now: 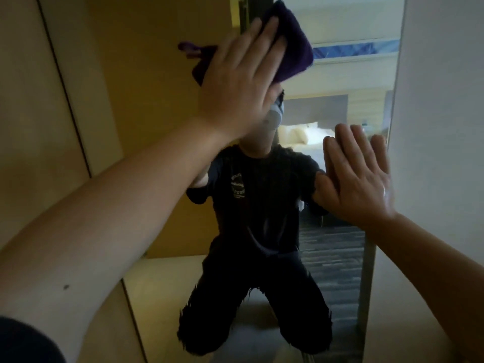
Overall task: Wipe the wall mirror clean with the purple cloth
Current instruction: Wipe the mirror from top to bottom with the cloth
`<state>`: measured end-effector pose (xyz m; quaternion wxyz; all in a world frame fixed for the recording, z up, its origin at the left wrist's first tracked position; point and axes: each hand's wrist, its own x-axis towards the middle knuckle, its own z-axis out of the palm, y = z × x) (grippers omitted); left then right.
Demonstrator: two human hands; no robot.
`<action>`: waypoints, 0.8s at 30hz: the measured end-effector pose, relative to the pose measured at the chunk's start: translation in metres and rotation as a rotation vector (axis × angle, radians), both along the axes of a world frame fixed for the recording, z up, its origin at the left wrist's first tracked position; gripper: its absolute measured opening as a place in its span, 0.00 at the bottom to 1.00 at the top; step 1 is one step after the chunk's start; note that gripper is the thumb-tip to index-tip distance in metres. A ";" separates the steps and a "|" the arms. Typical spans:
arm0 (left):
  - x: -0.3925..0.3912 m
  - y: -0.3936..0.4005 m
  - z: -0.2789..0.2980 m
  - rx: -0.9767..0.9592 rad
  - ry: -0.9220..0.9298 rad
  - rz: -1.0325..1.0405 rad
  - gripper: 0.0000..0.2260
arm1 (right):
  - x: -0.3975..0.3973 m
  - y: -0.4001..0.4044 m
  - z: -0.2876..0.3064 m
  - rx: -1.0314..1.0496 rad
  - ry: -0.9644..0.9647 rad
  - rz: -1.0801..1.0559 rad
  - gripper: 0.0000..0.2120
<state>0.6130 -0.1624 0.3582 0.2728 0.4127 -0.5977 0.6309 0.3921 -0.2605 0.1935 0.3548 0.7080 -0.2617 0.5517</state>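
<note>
- The left hand (235, 82) is spread flat, fingers together, palm pressing the purple cloth (288, 48) against the wall mirror (337, 82); it is not closed round the cloth, only pinning it to the glass.
- The cloth is folded into a thick pad that sticks out past the fingertips, up and to the right of them; a smaller purple end shows to the left of the hand.
- The right hand (358, 179) is open and flat on the glass with nothing in it, lower than the left hand and well to its right.
- Just beyond the right hand's little-finger side runs the mirror's right edge, and past that a pale wall (442, 127); there is very little glass left on that side.
- Between the two hands and below them lies a wide stretch of bare glass, down to the bottom of the view.
- To the left of the left hand and forearm stand yellow-brown wooden panels (78, 100) with a dark vertical seam; where the mirror's left edge meets them is hard to tell.
- The glass under and between the hands reflects a kneeling person in dark clothes (262, 205), and above the right hand a bed with pillows (301, 132).
</note>
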 end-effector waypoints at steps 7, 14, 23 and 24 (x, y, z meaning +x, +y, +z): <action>0.005 0.016 -0.128 0.215 -0.136 -0.024 0.23 | 0.001 -0.004 -0.002 -0.042 -0.028 0.029 0.28; 0.011 0.026 -0.275 0.422 -0.223 -0.023 0.20 | 0.002 0.007 -0.001 0.049 -0.013 -0.026 0.28; 0.011 0.032 -0.264 0.445 -0.177 -0.160 0.16 | -0.007 0.014 0.003 0.102 0.044 -0.005 0.26; 0.011 0.032 -0.260 0.441 -0.197 -0.156 0.16 | -0.008 0.014 0.002 0.087 0.044 0.008 0.26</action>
